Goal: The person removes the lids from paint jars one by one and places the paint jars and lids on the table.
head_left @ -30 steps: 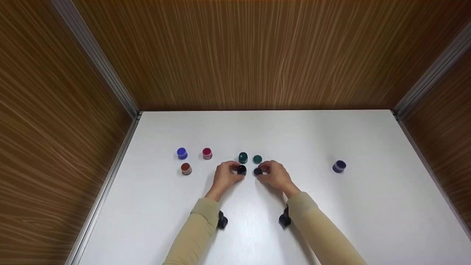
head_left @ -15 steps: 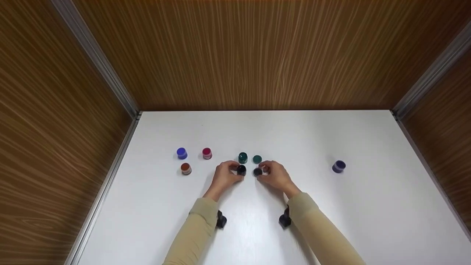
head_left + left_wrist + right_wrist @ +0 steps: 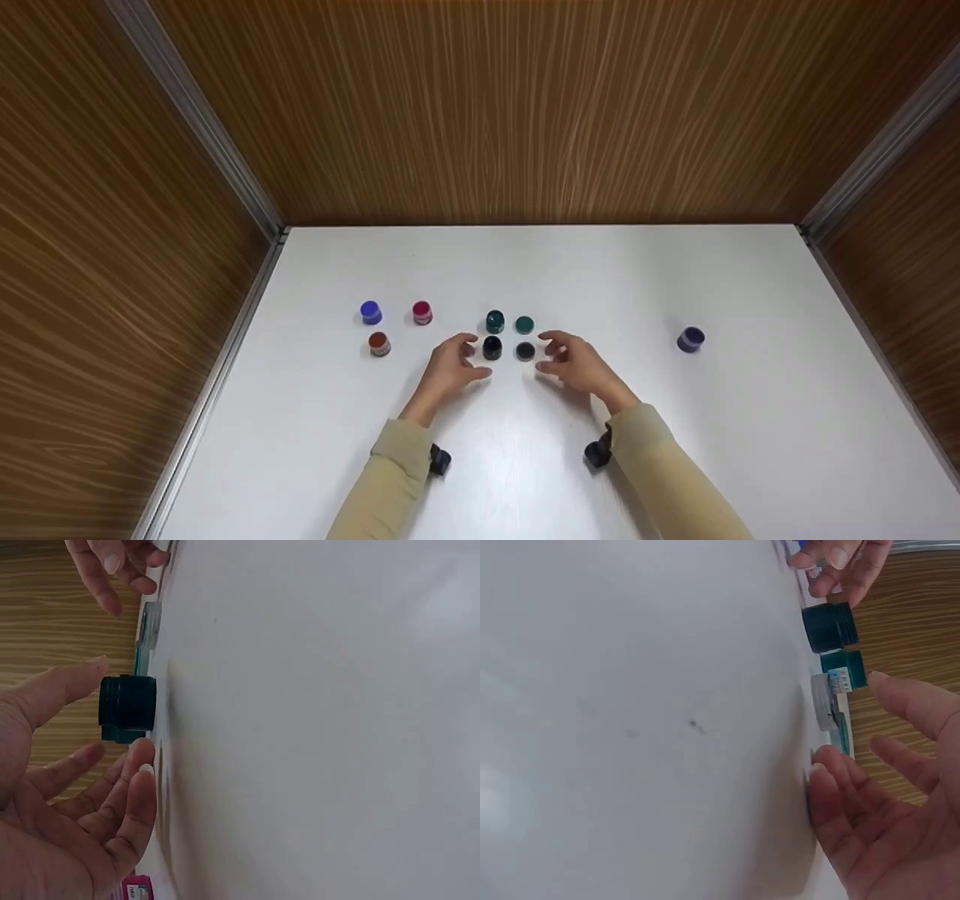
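An open black paint jar [image 3: 492, 348] stands upright on the white table, and its lid [image 3: 525, 351] lies flat to its right. Just behind them are an open green paint jar [image 3: 495, 322] and a green lid [image 3: 524, 325]. My left hand [image 3: 448, 369] is at the left of the black jar, thumb and fingers spread apart around a gap and holding nothing. On the other side my right hand [image 3: 581, 364] is just right of the black jar's lid, fingers loosely bent and parted from the thumb. In the left wrist view the dark jar [image 3: 129, 703] shows between thumb and fingers, apart from them.
Farther left stand a blue jar [image 3: 371, 313], a red jar [image 3: 422, 313] and an orange-brown jar [image 3: 379, 343]. A purple jar [image 3: 691, 339] stands alone at the right. Wood-grain panels [image 3: 480, 112] wall the table at the back and both sides.
Both hands have let go and drawn apart: the left from the black jar toward the left, the right from the lid toward the right. The jars and lids stay in place.
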A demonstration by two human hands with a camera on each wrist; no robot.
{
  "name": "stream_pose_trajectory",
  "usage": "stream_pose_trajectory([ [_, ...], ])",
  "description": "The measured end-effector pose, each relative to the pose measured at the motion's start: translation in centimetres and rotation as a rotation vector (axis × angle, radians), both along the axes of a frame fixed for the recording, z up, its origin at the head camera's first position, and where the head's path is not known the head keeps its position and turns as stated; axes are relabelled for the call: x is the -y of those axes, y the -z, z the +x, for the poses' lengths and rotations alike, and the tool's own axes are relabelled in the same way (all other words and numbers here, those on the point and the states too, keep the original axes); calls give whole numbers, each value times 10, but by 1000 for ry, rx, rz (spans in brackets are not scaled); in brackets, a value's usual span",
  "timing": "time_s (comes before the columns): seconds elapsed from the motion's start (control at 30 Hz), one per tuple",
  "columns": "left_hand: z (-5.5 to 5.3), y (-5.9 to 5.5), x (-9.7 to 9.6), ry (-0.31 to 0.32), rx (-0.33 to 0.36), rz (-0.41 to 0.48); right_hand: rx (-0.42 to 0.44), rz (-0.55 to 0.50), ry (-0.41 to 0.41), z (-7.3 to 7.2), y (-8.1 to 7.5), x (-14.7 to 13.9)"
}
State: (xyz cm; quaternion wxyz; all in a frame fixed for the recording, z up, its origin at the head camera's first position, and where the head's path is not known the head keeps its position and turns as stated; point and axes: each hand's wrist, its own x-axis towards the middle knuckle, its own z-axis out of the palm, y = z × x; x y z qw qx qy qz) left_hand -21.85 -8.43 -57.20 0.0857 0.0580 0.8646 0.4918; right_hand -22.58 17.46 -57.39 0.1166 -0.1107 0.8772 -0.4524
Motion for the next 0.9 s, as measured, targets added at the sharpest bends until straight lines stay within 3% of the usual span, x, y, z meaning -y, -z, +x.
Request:
stream_pose_trajectory([
  [0.23,12,-7,3,24,-35,46,29,-48,-3,14,-6,-16],
  [0.53,27,-10,-10,136,-65,120,44,-161,14,30,-8,-42],
  [0.7,35,-9,-20,190,-100,111,37,-202,60,38,-9,-57],
  [0.8,39,-10,-25,207,-81,106,38,-224,93,48,-21,-64],
  [0.9,41,-11,-29,223,-70,110,29,-226,133,51,-20,-78],
])
